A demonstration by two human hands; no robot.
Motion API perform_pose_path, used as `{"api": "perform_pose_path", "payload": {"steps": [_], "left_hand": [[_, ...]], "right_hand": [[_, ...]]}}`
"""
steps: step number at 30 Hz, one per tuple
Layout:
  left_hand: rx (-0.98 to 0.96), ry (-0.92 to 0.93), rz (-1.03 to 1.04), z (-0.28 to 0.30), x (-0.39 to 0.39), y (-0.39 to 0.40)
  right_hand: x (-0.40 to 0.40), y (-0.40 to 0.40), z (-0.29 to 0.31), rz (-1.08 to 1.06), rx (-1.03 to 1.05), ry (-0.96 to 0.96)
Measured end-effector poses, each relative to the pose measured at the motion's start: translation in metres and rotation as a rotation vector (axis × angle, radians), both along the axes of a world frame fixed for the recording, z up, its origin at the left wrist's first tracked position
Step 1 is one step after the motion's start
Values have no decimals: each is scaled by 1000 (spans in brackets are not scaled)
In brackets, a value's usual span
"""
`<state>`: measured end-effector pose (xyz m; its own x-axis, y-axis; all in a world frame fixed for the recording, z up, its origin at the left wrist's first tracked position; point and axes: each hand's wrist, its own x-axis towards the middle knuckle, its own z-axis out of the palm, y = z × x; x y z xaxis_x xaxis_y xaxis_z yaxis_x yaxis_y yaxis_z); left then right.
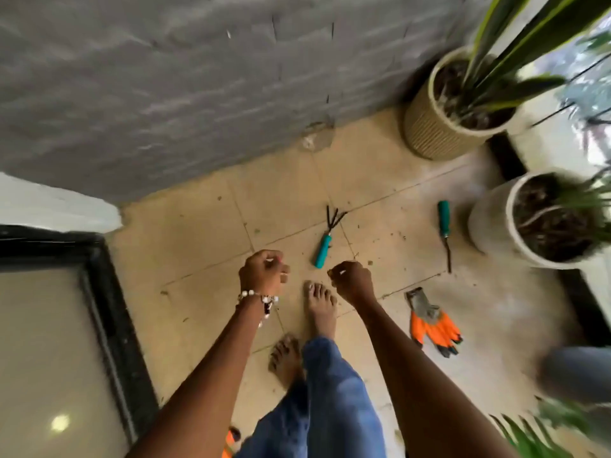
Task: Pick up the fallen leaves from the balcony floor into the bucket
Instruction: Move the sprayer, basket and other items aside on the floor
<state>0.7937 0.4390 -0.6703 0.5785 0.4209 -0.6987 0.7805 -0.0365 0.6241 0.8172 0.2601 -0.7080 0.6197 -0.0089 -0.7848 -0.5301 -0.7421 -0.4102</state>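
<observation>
Above the tiled balcony floor (198, 226), your left hand (261, 271) has its fingers curled; whether they hold anything, you cannot tell. Your right hand (352, 280) pinches small leaf bits. Debris specks (395, 238) dot the tiles near the teal rake (325, 246).

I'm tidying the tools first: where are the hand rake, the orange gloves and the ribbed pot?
hand rake (323, 255): head view, on its teal handle.
orange gloves (433, 328): head view, on the orange fingers.
ribbed pot (426, 127): head view, on its ribbed side wall.
</observation>
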Motion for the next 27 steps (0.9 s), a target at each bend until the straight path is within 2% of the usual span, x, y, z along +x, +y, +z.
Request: {"api": "perform_pose_path", "payload": {"steps": [4, 6, 8, 9, 13, 15, 20, 25, 27], "left_hand": [[-22, 59, -44, -140, 38, 12], [-11, 71, -75, -194, 52, 17], [-5, 84, -80, -216, 60, 20], [-12, 99, -92, -255, 67, 19], [-29, 133, -74, -275, 75, 19], [-25, 171, -82, -265, 75, 13], [-79, 220, -90, -178, 78, -22], [-113, 206, -130, -51, 81, -67], [-123, 171, -157, 15, 79, -87]], "right_hand": [[39, 20, -151, 121, -136, 41], [51, 28, -208, 66, -166, 104], [58, 34, -233, -2, -180, 154], [61, 37, -272, -40, -190, 182], [64, 38, -292, -100, -138, 155], [61, 31, -281, -110, -86, 115], [48, -10, -173, -291, 44, -15], [20, -53, -15, -298, 135, -107], [3, -74, 57, -365, 180, -182]]}}
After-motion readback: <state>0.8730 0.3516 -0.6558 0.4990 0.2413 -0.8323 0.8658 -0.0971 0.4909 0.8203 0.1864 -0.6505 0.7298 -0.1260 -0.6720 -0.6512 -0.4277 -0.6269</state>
